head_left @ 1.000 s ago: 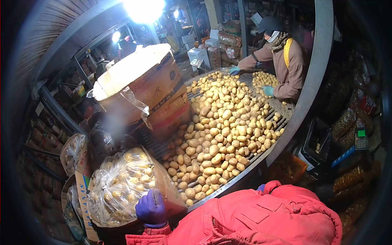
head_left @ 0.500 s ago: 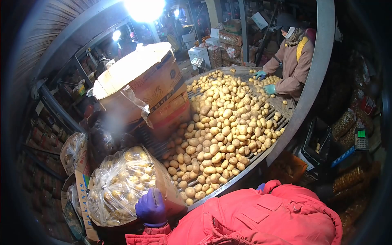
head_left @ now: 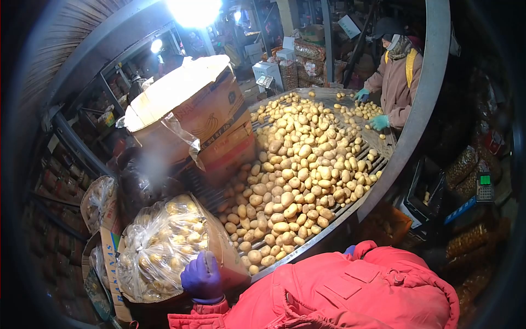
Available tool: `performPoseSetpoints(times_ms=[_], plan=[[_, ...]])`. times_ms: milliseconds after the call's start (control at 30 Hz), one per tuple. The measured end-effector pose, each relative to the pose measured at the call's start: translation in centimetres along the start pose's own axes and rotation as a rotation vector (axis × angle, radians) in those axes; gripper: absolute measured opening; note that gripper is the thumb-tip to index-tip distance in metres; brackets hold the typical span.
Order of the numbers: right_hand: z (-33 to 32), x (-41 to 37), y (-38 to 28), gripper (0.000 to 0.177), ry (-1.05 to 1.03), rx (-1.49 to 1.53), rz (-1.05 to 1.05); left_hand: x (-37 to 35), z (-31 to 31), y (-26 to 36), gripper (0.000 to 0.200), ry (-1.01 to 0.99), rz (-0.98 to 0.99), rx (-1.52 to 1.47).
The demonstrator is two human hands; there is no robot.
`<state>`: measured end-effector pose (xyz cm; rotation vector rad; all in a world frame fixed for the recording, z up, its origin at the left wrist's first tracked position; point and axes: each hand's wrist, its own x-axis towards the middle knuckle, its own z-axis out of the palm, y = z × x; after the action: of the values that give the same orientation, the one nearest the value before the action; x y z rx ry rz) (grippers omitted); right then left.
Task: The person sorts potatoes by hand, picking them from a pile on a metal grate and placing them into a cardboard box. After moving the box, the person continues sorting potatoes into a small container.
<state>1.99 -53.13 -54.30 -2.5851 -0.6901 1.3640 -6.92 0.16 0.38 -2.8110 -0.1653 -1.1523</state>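
Note:
My left hand (head_left: 202, 278), in a purple glove, is closed at the near rim of a cardboard box (head_left: 224, 247). A clear plastic bag (head_left: 159, 249) full of potatoes, gathered in the middle, fills this box. Only a small bit of my right hand (head_left: 349, 250) shows past the red sleeve; its fingers are hidden. Ahead of both hands, a big heap of loose potatoes (head_left: 296, 175) lies on the slatted sorting table (head_left: 323, 236).
At the table's left stand stacked cardboard boxes (head_left: 203, 120). A person (head_left: 397, 82) in green gloves works at the far right end among smaller potatoes. A metal post (head_left: 435, 66) curves down the right side. A scale display (head_left: 485, 186) and a dark crate (head_left: 427, 192) are at right.
The other person has straightened up a little, and their gloved hands have moved right over the potatoes. My left hand and the bagged box stay where they were.

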Motion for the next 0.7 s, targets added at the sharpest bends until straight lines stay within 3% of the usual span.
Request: performPoseSetpoints(times_ms=[700], plan=[[0.34, 0.19, -0.50, 0.019, 0.008, 0.043, 0.003, -0.08, 0.33, -0.28, 0.014, 0.010, 0.013, -0.013]])
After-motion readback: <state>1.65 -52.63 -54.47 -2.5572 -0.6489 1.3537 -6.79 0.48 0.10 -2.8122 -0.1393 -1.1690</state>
